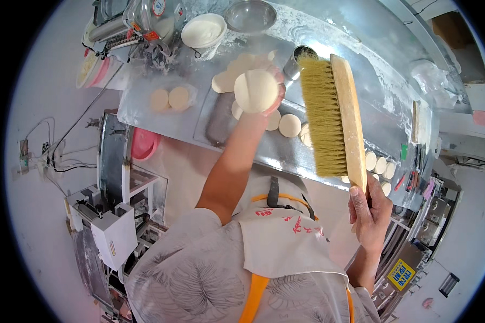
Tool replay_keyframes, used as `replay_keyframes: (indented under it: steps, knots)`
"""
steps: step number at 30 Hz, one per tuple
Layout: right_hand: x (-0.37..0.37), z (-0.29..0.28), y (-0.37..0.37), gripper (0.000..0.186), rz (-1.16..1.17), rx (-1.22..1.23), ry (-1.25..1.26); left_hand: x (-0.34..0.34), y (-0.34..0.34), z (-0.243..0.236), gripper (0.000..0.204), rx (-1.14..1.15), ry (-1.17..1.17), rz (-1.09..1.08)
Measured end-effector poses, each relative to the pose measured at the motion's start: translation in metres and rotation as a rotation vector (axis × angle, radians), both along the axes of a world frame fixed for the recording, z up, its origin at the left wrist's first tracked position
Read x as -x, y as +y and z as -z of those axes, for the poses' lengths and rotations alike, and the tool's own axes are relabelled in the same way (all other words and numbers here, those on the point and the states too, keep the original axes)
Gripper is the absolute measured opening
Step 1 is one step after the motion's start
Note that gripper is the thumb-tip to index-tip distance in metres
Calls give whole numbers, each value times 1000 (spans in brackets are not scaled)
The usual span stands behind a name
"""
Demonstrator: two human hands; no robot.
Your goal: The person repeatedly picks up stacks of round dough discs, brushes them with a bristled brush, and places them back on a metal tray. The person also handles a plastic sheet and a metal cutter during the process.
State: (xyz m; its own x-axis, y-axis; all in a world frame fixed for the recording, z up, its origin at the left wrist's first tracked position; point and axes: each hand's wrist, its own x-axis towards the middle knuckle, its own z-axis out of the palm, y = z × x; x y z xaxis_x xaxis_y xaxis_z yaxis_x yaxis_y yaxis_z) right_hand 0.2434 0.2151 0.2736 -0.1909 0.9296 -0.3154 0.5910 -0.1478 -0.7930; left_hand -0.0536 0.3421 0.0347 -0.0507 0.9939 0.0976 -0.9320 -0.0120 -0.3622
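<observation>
My left hand [279,92] holds up a pale round of dough [255,91] above the metal worktable. The disc hides most of that hand; pinkish fingers show along its right edge. My right hand [371,211] is closed around the handle end of a wooden brush [350,113], raised with its yellowish bristles toward the left. Below the held disc, several more rounds, including one dough round [290,125], lie in a row on a dark metal tray [216,125]. A flat piece of dough [237,71] rests behind the disc. The brush covers part of the table.
A metal can [293,65] stands behind the brush. At the back are a white bowl [203,32] of flour, a steel bowl [250,16] and a roller machine [113,29]. Two rounds [169,99] lie at the left, several small rounds [380,164] at the right. A pink basin [145,144] sits below the table edge.
</observation>
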Motion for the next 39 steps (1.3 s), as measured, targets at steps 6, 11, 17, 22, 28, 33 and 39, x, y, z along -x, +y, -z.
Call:
replay_keyframes:
  steps: [6,11,17,22,28,33,39]
  knots:
    - [0,13,-3,39,-4,-32,23,0,10,8,36,-142,312,-43]
    - [18,13,2,39,-49,-142,-97,2,7,-20,31,195,651,98]
    - [31,25,-1,37,-162,-149,-124,-28,-5,-49,42,594,674,-133]
    - [-20,37,-17,31,-201,-12,-166,3,9,-7,51,-373,194,115]
    - [-65,73,49,34,87,116,-57,5,-8,12,51,6,651,260]
    - [-118,241,189,38,227,109,124,-35,-18,-59,37,686,1154,138]
    - [-151,387,301,46,286,203,412,-39,-14,-37,36,324,1029,182]
